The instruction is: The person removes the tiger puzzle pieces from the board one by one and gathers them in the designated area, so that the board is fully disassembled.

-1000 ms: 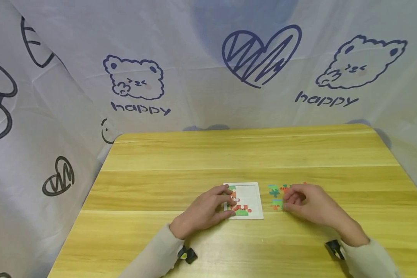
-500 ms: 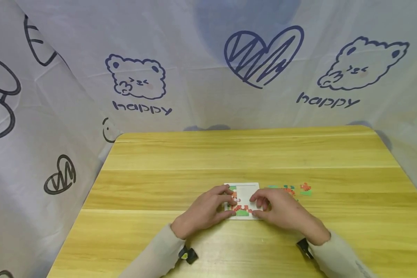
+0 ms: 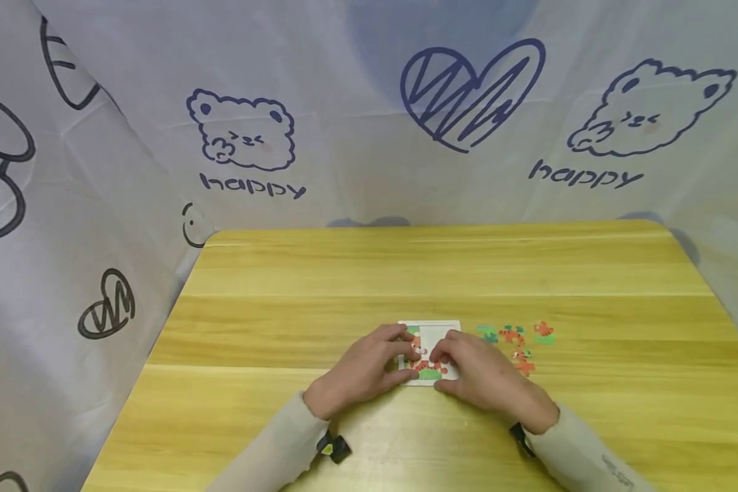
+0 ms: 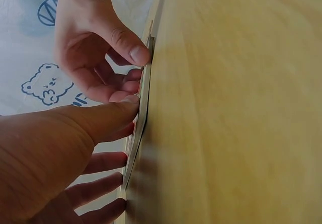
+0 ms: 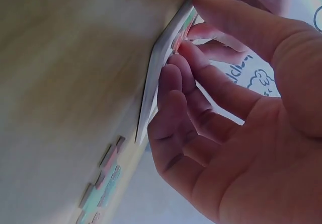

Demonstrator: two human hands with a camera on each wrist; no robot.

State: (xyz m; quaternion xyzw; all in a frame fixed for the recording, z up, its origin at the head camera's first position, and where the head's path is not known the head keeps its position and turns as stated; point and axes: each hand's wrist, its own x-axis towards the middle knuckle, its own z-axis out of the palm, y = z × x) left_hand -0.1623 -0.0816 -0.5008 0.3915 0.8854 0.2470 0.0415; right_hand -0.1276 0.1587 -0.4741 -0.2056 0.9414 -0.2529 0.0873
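A small square puzzle frame with a white rim lies on the table. Inside it, joined jigsaw pieces in green and orange fill the left side and the bottom. My left hand rests on the frame's left side, fingers spread, with the thumb at the near edge. My right hand bends over the right part of the frame. Its thumb touches the near rim, and the index fingertip presses by an orange piece. Whether a loose piece is under these fingertips I cannot tell.
Right of the frame lie several loose pieces: a green and blue one, a striped orange one, an orange and green one and another orange one. A white printed cloth hangs behind the wooden table.
My right hand has moved left from the loose pieces onto the frame, uncovering the orange piece on the table. My left hand has stayed on the frame's left side.
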